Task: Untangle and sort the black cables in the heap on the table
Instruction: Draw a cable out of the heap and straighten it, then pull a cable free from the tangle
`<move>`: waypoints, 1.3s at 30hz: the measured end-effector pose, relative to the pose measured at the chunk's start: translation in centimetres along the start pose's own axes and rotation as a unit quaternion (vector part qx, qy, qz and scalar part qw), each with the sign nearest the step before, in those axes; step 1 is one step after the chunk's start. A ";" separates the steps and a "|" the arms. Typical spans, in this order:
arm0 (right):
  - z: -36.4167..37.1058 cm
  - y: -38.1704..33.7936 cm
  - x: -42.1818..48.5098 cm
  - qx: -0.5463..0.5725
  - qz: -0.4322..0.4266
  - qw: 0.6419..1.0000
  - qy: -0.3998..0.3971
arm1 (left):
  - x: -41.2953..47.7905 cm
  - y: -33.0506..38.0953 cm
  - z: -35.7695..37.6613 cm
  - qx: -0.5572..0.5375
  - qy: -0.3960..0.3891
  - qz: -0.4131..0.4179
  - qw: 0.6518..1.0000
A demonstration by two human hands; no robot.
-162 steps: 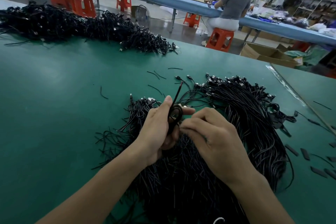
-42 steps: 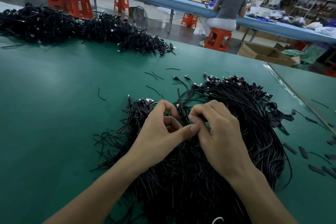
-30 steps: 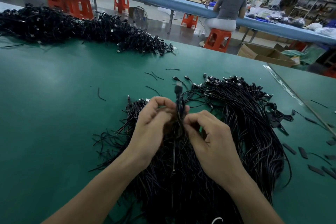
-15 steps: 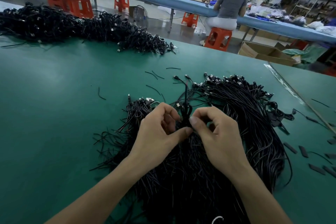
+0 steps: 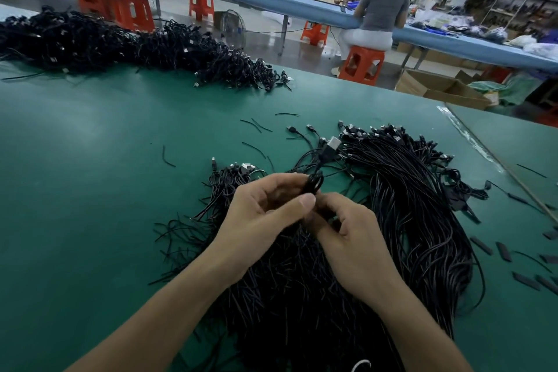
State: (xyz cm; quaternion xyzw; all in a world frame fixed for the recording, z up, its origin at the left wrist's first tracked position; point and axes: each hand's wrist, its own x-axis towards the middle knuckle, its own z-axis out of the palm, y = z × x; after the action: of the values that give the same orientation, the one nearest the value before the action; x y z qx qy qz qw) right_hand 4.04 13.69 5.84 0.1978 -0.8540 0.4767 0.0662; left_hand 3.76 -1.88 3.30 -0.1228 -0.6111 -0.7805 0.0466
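Observation:
A heap of black cables [image 5: 401,208] spreads over the green table [image 5: 90,175] in front of me, plug ends pointing away. My left hand [image 5: 265,217] and my right hand [image 5: 347,238] meet above the heap's middle. Between them they hold one small coiled black cable [image 5: 314,183]. The left thumb and fingers pinch the coil. Its USB plug [image 5: 330,145] sticks up and away from the hands. My right fingers curl round the cable's lower part, which is hidden behind the thumbs.
A second long heap of black cables [image 5: 120,45] lies along the table's far left edge. Short black offcuts [image 5: 495,248] are scattered at the right and a few beyond the heap. A person [image 5: 377,9] sits on an orange stool at a blue bench beyond.
The hands have lifted a little. The cable between them is now wound into a tighter coil, and its plug end stands higher and leans right.

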 end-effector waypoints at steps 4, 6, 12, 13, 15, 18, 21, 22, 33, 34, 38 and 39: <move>0.2 0.9 0.0 0.072 0.059 0.995 -0.033 | 0.0 -0.7 -0.5 0.067 -0.030 0.048 0.996; 0.2 1.4 -0.1 0.134 0.106 0.985 -0.038 | 0.1 -0.8 -0.7 0.088 -0.041 0.053 0.994; -0.1 3.8 -0.2 0.115 0.172 0.976 -0.063 | 0.9 -1.7 -1.9 0.232 -0.046 0.026 0.971; -0.5 4.7 -0.1 0.034 0.171 0.984 -0.043 | 1.3 -1.7 -2.2 0.251 -0.013 0.013 0.968; -1.8 6.5 0.3 -0.125 0.177 0.976 0.003 | 2.2 -1.8 -3.1 0.262 0.067 -0.009 0.963; -3.6 9.3 0.6 -0.295 0.217 0.930 0.013 | 3.5 -1.9 -4.6 0.305 0.177 0.001 0.936; -3.4 11.0 0.7 -0.360 0.290 0.886 -0.043 | 4.1 -2.5 -5.7 0.467 0.189 -0.007 0.864; -3.1 11.3 0.7 -0.362 0.308 0.878 -0.051 | 4.0 -2.8 -5.7 0.519 0.167 -0.027 0.838; -2.9 11.6 1.8 -0.307 0.369 0.876 -0.040 | 3.2 -3.1 -4.7 0.690 -0.006 -0.110 0.715; -3.1 11.8 2.0 -0.271 0.375 0.886 -0.020 | 3.2 -3.1 -4.7 0.686 -0.016 -0.110 0.719; -4.1 12.2 2.4 -0.075 0.425 0.900 0.063 | 3.2 -2.8 -4.9 0.662 -0.010 -0.112 0.741; -4.3 12.0 2.5 -0.019 0.436 0.896 0.085 | 3.2 -2.8 -5.0 0.662 0.001 -0.104 0.742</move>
State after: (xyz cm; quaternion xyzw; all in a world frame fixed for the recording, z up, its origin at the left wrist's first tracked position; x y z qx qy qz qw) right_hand -3.40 22.24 -0.55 -0.2373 -0.8547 0.4561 -0.0720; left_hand -0.65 -5.77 0.35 0.0043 -0.9831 -0.1792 0.0359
